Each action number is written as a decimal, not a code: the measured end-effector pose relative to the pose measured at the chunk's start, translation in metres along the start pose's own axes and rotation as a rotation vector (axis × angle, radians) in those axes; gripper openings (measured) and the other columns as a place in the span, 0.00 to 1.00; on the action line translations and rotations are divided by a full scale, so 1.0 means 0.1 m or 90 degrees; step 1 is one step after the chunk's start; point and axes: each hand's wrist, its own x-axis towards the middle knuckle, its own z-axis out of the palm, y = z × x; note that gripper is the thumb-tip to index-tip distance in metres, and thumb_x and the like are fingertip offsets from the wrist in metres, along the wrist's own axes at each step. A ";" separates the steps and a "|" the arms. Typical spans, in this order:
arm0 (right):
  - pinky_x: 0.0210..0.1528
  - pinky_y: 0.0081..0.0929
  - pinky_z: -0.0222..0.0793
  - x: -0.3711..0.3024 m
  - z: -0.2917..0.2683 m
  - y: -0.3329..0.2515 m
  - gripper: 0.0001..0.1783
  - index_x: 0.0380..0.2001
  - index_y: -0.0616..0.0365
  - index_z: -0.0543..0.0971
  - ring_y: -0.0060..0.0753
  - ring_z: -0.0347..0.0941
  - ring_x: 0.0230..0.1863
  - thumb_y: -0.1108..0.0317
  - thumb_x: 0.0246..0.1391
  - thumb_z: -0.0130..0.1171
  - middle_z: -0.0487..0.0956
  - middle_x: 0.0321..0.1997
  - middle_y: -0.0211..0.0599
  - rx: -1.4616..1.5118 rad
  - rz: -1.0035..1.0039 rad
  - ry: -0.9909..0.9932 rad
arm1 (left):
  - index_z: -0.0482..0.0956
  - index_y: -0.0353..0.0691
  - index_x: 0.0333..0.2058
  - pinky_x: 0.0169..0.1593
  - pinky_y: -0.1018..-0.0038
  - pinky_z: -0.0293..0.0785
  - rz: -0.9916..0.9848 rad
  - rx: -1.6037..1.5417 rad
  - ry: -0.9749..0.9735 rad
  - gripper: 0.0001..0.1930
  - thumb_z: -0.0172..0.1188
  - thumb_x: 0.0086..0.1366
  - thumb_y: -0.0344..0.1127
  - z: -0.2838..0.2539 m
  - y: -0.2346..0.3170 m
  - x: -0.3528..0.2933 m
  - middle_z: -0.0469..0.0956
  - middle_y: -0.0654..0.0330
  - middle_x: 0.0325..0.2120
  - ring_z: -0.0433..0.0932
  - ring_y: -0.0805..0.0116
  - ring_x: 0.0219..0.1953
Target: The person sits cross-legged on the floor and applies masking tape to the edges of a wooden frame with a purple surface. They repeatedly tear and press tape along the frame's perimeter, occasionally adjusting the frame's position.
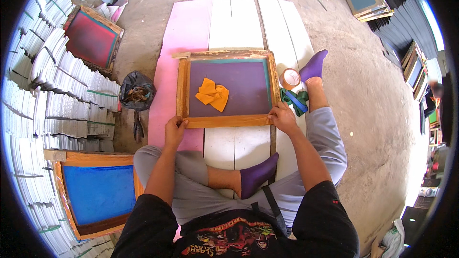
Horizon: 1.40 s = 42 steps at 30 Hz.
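A screen printing frame (pixel 229 121) with dark purple mesh (pixel 244 81) lies in front of me on the boards. A crumpled orange cloth (pixel 213 94) rests on the mesh, left of its middle. My left hand (pixel 175 133) pinches the frame's near left corner, thumb and fingertips on the edge. At the near right corner, my right hand (pixel 284 118) grips the same side with its fingers closed. A smooth orange-brown strip that looks like tape covers this near side. Right of the frame stand a roll of brown tape (pixel 290 79) and a green and blue strip bundle (pixel 295 101).
Pink and white boards (pixel 186 28) lie under the frame. Two more screens, one blue (pixel 99 193) and one red (pixel 91 38), lean at the left by stacked white sheets (pixel 62 67). Near them sit a black bag (pixel 137 91) and dark-handled tool (pixel 138 126). Further frames (pixel 368 2) lie far right.
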 end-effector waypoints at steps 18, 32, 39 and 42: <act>0.44 0.28 0.76 -0.21 -0.90 -0.32 0.11 0.41 0.64 0.84 0.26 0.80 0.35 0.73 0.56 0.71 0.85 0.35 0.38 0.346 0.085 -0.008 | 0.80 0.33 0.37 0.42 0.78 0.76 0.099 -0.186 0.018 0.07 0.69 0.68 0.30 -0.50 0.55 0.01 0.81 0.63 0.31 0.78 0.78 0.34; 0.35 0.20 0.77 -0.28 -1.31 -0.65 0.06 0.38 0.64 0.85 0.21 0.79 0.32 0.73 0.60 0.70 0.85 0.32 0.33 0.559 0.225 0.087 | 0.85 0.30 0.42 0.43 0.79 0.78 0.167 -0.345 0.016 0.08 0.71 0.65 0.24 -0.95 0.99 -0.02 0.84 0.62 0.33 0.80 0.78 0.36; 0.30 0.19 0.73 -0.18 -1.30 -0.76 0.08 0.40 0.68 0.84 0.19 0.76 0.28 0.75 0.60 0.68 0.83 0.29 0.33 0.536 0.253 0.112 | 0.87 0.30 0.41 0.40 0.79 0.78 0.116 -0.324 0.010 0.09 0.73 0.63 0.25 -0.90 1.00 0.01 0.86 0.61 0.32 0.80 0.78 0.33; 0.30 0.20 0.72 -0.14 -1.20 -0.67 0.09 0.41 0.69 0.83 0.19 0.75 0.27 0.75 0.61 0.68 0.83 0.29 0.34 0.493 0.280 0.074 | 0.87 0.29 0.39 0.39 0.79 0.78 0.085 -0.299 -0.005 0.08 0.73 0.63 0.26 -0.83 0.88 0.04 0.86 0.61 0.30 0.81 0.78 0.32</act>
